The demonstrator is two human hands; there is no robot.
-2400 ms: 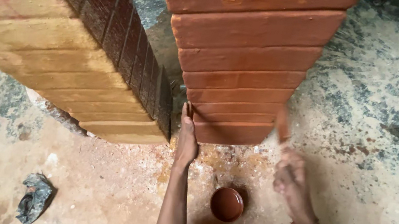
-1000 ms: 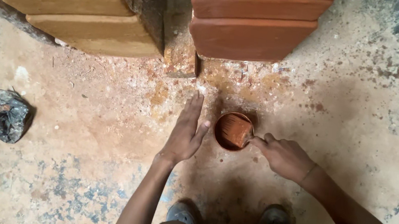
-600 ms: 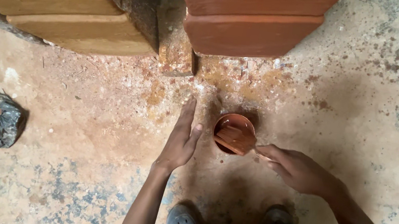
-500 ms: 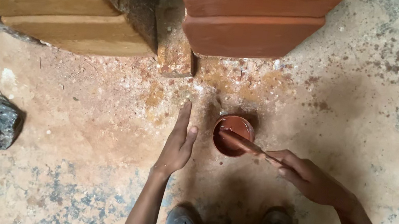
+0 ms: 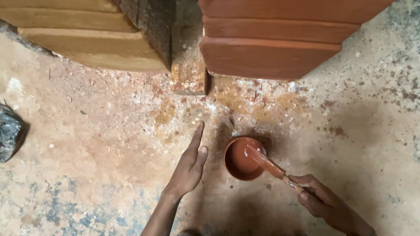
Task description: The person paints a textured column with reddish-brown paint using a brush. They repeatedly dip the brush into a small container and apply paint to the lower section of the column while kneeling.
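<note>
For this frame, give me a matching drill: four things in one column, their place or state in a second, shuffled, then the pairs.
Things:
1. brush
2. left hand
3. crumpled bag
4. bowl

Places or states:
A. lying far off to the left on the floor
B. open and flat on the floor beside the bowl
C. tip dipped into the paint
D. round, holding red-brown paint

Pairs: 1-C, 2-B, 3-A, 4-D. The right hand grips the brush handle.
</note>
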